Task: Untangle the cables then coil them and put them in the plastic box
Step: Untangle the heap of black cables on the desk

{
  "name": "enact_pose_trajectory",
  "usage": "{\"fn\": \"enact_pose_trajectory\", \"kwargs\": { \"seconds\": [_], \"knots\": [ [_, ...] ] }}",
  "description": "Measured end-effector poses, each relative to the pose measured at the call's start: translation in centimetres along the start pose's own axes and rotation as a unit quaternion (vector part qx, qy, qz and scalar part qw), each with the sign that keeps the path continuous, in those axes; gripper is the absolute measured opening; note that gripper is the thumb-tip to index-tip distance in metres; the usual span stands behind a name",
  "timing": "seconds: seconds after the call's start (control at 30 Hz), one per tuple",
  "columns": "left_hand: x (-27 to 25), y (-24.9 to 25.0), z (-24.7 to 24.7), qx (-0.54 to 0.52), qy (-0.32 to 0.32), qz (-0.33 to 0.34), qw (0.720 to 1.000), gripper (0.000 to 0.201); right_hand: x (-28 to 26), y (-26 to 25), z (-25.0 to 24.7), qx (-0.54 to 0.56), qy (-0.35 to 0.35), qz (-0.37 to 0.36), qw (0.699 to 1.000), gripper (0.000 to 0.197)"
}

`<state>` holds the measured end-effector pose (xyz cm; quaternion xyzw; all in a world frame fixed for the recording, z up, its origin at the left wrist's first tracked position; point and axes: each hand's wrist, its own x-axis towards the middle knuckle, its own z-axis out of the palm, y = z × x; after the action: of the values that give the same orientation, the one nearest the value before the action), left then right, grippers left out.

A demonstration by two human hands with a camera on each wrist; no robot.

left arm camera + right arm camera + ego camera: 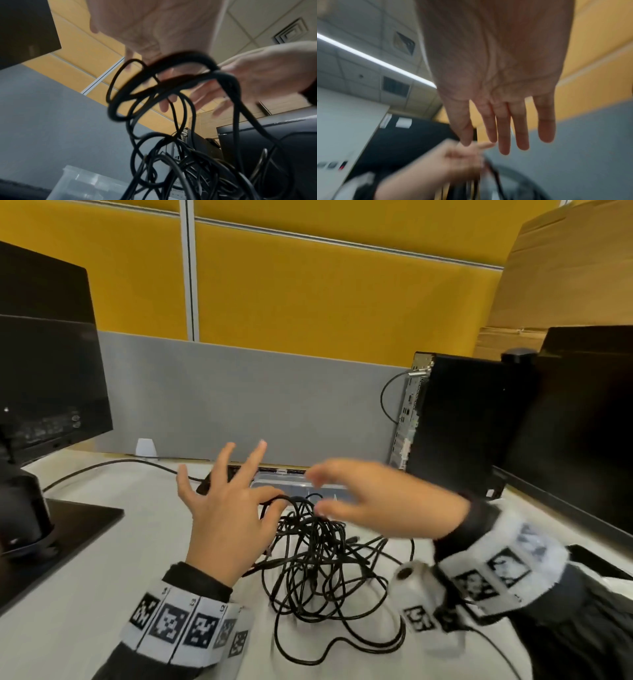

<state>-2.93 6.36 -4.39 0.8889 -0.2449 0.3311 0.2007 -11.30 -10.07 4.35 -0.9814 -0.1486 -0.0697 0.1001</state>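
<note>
A tangle of thin black cables [318,563] lies on the white desk in front of me. My left hand [274,501] pinches a loop at the top of the tangle between thumb and forefinger, with the other fingers spread. In the left wrist view the lifted cable loops [171,83] hang from that hand. My right hand [318,494] hovers blurred just right of the pinch, with straight fingers [505,135] and nothing in it. The clear plastic box [274,482] sits behind the tangle, partly hidden by both hands, and it also shows in the left wrist view as the plastic box [82,180].
A black monitor [44,354] and its base [51,542] stand at the left. A computer tower [462,422] and a second monitor [582,422] stand at the right. A grey partition [239,398] closes the back. A separate black cable [113,463] runs across the desk.
</note>
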Motion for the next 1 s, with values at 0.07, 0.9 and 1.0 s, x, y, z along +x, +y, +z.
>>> {"fn": "enact_pose_trajectory", "kwargs": {
  "seconds": [0.07,0.9,1.0],
  "knots": [
    [0.0,0.1,0.1,-0.051,-0.017,0.013,0.998,0.028,1.7,-0.2,3.6,0.041,-0.027,0.009,0.999,0.035],
    [1.0,-0.8,-1.0,-0.243,0.038,0.015,0.969,0.045,1.0,4.3,7.9,-0.14,0.065,0.031,0.988,0.032],
    [0.4,0.1,0.2,0.015,-0.018,0.12,0.992,0.05,1.2,3.6,8.0,-0.193,0.09,-0.012,0.977,0.029]
  ]
}}
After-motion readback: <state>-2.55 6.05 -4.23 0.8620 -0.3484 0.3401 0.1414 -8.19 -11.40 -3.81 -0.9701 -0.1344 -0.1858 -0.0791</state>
